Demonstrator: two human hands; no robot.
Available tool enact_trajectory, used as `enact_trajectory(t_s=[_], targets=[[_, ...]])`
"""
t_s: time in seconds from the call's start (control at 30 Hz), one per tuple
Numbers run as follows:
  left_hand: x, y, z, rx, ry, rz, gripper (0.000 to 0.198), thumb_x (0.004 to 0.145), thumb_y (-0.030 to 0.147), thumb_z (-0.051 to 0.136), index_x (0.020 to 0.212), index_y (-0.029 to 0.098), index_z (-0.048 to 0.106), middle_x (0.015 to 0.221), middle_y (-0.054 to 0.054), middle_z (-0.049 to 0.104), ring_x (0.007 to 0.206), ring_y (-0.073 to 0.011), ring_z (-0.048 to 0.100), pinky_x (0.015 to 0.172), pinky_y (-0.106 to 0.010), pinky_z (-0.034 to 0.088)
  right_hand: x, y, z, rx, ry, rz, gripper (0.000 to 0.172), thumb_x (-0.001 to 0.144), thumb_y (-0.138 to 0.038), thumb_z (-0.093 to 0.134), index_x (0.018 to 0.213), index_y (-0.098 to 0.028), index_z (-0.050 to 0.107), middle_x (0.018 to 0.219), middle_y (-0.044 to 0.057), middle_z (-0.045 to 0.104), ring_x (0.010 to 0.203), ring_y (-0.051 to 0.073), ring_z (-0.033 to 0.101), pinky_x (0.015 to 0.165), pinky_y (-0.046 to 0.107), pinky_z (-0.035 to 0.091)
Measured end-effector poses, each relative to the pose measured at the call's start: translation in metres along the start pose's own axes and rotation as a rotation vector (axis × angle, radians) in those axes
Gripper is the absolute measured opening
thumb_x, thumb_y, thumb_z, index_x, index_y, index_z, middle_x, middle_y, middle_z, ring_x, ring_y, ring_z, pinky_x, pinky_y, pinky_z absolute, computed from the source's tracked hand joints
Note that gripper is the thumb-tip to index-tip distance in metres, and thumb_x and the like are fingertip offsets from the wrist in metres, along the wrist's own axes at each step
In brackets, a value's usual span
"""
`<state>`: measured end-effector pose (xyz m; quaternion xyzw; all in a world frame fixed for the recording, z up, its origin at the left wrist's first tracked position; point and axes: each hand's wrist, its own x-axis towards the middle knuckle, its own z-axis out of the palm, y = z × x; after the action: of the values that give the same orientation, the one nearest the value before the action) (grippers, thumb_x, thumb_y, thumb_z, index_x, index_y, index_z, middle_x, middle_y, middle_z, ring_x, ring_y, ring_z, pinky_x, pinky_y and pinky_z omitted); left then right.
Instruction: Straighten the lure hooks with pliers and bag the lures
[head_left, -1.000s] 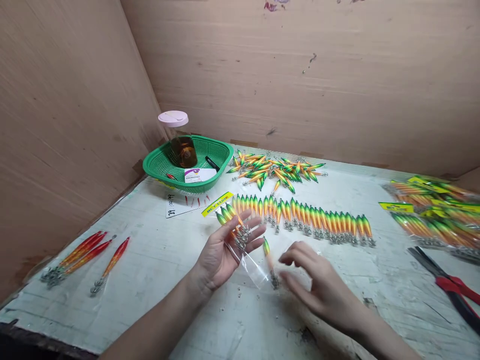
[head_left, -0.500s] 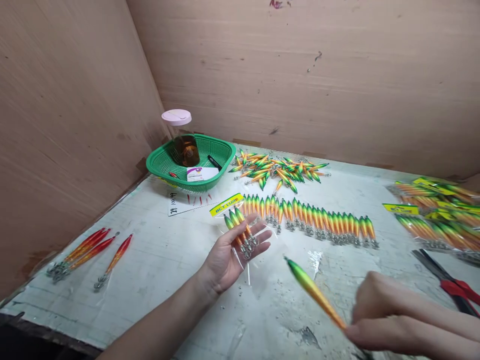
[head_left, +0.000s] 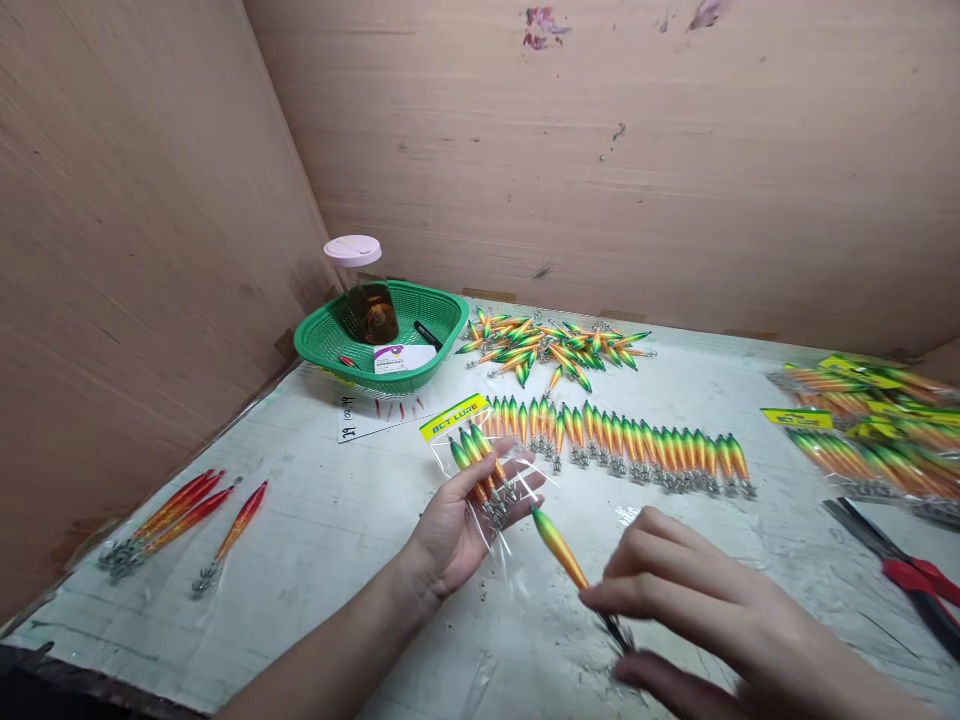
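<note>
A clear bag [head_left: 454, 408] with a yellow "BCT LURE" header lies in my left hand [head_left: 450, 530], palm up, thumb over the bag. Several green and orange lures [head_left: 480, 465] are inside it, hooks towards my palm. To the right, my right hand [head_left: 675, 600] pinches a single green and orange lure [head_left: 562, 550] near its hook end, its green tip pointing up-left, close to the bag. Behind my hands a long row of the same lures [head_left: 637, 440] lies side by side on the white table [head_left: 337, 620].
At the back stand a green basket [head_left: 405, 380] holding a pink-lidded jar [head_left: 371, 310], and a loose lure pile [head_left: 555, 350]. Red lures [head_left: 240, 525] lie left. Filled packets [head_left: 885, 460] and red-handled scissors [head_left: 907, 575] are at right. A paper [head_left: 360, 425] lies by the basket.
My right hand has moved left with the lure, bringing its tip nearer the bag. My left hand still holds the bag in nearly the same place. The view has shifted slightly.
</note>
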<state>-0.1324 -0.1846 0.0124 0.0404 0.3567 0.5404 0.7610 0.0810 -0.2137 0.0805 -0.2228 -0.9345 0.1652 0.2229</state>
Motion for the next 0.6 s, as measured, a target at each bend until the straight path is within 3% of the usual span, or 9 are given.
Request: enact_trajectory(t_s=[0.23, 0.37, 0.6], targets=[[-0.003, -0.001, 0.005, 0.009, 0.034, -0.031, 0.037, 0.092, 0.015, 0.055, 0.129, 0.009, 0.059, 0.100, -0.015, 0.076, 0.086, -0.0265, 0.075, 0.082, -0.040, 0.061, 0.014, 0.021, 0.041, -0.316, 0.278, -0.008, 0.009, 0.094, -0.010, 0.055, 0.096, -0.015, 0.062, 0.086, 0.007, 0.069, 0.078, 0.020, 0.056, 0.067, 0.033, 0.048], [-0.004, -0.001, 0.007, 0.024, 0.042, -0.028, 0.036, 0.091, 0.014, 0.056, 0.126, 0.009, 0.061, 0.102, -0.016, 0.076, 0.091, -0.0284, 0.075, 0.090, -0.045, 0.058, 0.014, 0.022, 0.045, -0.393, 0.302, -0.021, 0.015, 0.090, -0.004, 0.055, 0.097, -0.014, 0.064, 0.090, 0.011, 0.067, 0.079, 0.021, 0.055, 0.066, 0.034, 0.046], [-0.005, -0.005, 0.005, 0.038, 0.015, -0.036, 0.024, 0.092, 0.017, 0.055, 0.109, 0.006, 0.069, 0.107, -0.018, 0.075, 0.102, -0.0318, 0.072, 0.094, -0.047, 0.057, 0.016, 0.020, 0.051, -0.297, 0.322, 0.062, 0.007, 0.088, -0.011, 0.057, 0.090, -0.016, 0.062, 0.080, 0.006, 0.060, 0.071, 0.018, 0.051, 0.064, 0.033, 0.044]])
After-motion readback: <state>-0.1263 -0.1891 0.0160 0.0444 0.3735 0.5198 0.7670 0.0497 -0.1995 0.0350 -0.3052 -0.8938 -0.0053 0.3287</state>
